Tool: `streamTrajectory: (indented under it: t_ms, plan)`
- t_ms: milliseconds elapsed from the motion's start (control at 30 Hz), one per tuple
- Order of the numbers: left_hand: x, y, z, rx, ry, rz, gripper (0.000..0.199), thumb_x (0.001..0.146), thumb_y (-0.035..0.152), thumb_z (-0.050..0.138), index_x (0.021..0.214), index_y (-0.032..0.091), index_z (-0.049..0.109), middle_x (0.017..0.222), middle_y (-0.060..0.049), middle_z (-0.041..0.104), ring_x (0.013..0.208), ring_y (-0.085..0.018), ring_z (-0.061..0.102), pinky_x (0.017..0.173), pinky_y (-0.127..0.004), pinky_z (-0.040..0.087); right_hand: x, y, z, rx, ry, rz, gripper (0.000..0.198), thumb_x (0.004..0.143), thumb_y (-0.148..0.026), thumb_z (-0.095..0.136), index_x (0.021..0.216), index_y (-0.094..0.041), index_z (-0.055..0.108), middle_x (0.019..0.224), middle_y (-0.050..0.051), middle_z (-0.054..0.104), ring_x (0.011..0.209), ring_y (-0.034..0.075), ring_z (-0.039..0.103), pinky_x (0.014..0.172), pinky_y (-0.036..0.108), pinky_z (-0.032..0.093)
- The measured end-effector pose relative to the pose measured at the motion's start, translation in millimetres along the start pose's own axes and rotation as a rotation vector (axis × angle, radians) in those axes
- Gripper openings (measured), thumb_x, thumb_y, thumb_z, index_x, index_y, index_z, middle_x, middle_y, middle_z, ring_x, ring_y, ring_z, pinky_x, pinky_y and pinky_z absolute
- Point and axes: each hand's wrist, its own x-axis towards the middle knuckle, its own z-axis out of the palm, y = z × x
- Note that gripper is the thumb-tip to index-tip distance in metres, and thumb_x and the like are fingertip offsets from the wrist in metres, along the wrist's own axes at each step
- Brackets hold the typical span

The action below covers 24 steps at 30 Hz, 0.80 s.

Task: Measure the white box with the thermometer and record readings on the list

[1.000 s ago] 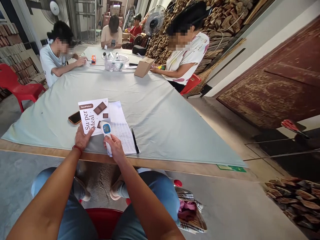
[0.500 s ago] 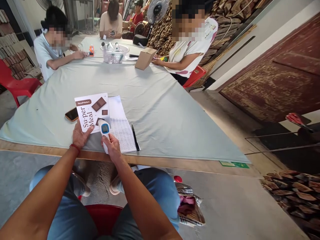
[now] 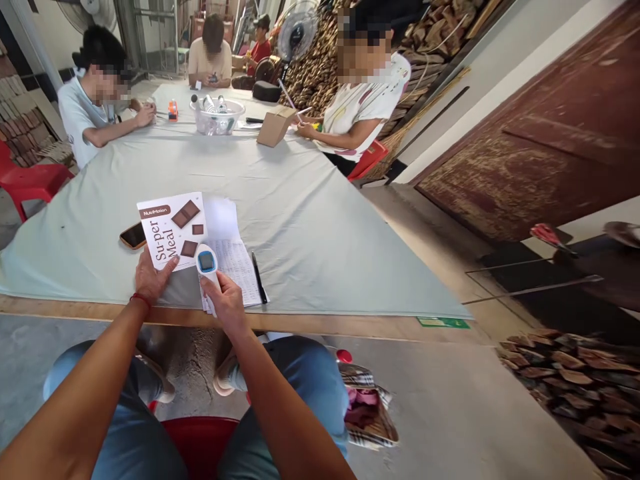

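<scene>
My left hand (image 3: pixel 154 275) grips the lower edge of a white box (image 3: pixel 173 223) printed "NutriMotion Su-per Meal" with brown chocolate pieces; whether it is a box or a flat packet I cannot tell. Closed around the handle of a white infrared thermometer (image 3: pixel 207 263) is my right hand (image 3: pixel 226 297); the thermometer's blue-rimmed screen faces up at me, just right of the box's lower corner. Behind both lies an open notebook (image 3: pixel 231 257) with handwritten lines, and a black pen (image 3: pixel 259 277) rests along its right edge. A phone (image 3: pixel 133 236) lies partly hidden behind the box.
A grey-green cloth (image 3: pixel 320 260) covers the table. Farther back stand a plastic basket of bottles (image 3: pixel 218 121), a cardboard box (image 3: pixel 275 127) and an orange item (image 3: pixel 173 110). Several people sit around the far part. A bag (image 3: pixel 367 413) is on the floor by my right knee.
The view has shifted slightly, so the scene sits farther left. The thermometer has drawn slightly away from the box's face, uncovering more of the lower chocolate print. Both hands keep their hold.
</scene>
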Motion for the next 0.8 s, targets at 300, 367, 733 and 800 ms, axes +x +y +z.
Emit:
streamTrajectory:
  t_ms: [300, 367, 733, 800]
  plan:
    - [6.0, 1.9, -1.7, 0.03, -0.015, 0.03, 0.066, 0.077, 0.062, 0.067, 0.125, 0.018, 0.058, 0.124, -0.015, 0.064, 0.119, -0.037, 0.059, 0.105, -0.054, 0.046, -20.0, -9.4, -55.5, -0.081, 0.121, -0.017, 0.048, 0.075, -0.054, 0.071, 0.106, -0.017, 0.07, 0.096, 0.005, 0.073, 0.088, 0.024, 0.064, 0.08, 0.033, 0.05]
    - [6.7, 3.2, -2.1, 0.041, -0.006, 0.033, 0.066, 0.077, 0.062, 0.067, 0.125, 0.018, 0.058, 0.124, -0.015, 0.063, 0.12, -0.038, 0.059, 0.105, -0.055, 0.046, -18.0, -6.0, -70.8, -0.146, 0.14, -0.027, 0.051, 0.077, -0.056, 0.069, 0.11, -0.017, 0.07, 0.1, 0.006, 0.074, 0.092, 0.026, 0.065, 0.083, 0.034, 0.051]
    - [5.6, 0.2, 1.0, 0.024, 0.019, 0.033, 0.07, 0.072, 0.063, 0.072, 0.126, 0.022, 0.058, 0.124, -0.013, 0.063, 0.121, -0.04, 0.057, 0.106, -0.058, 0.045, 41.2, -8.7, -200.9, -1.231, 0.389, 0.304, 0.045, 0.092, -0.041, 0.059, 0.126, -0.013, 0.064, 0.123, 0.018, 0.064, 0.115, 0.032, 0.06, 0.094, 0.039, 0.046]
    - [4.6, 1.3, 0.7, 0.041, 0.015, 0.03, 0.07, 0.073, 0.063, 0.071, 0.127, 0.022, 0.057, 0.125, -0.012, 0.063, 0.122, -0.04, 0.057, 0.106, -0.058, 0.045, 43.9, -7.5, -205.3, -1.283, 0.396, 0.309, 0.045, 0.09, -0.04, 0.062, 0.126, -0.013, 0.064, 0.123, 0.019, 0.063, 0.116, 0.034, 0.058, 0.096, 0.041, 0.044]
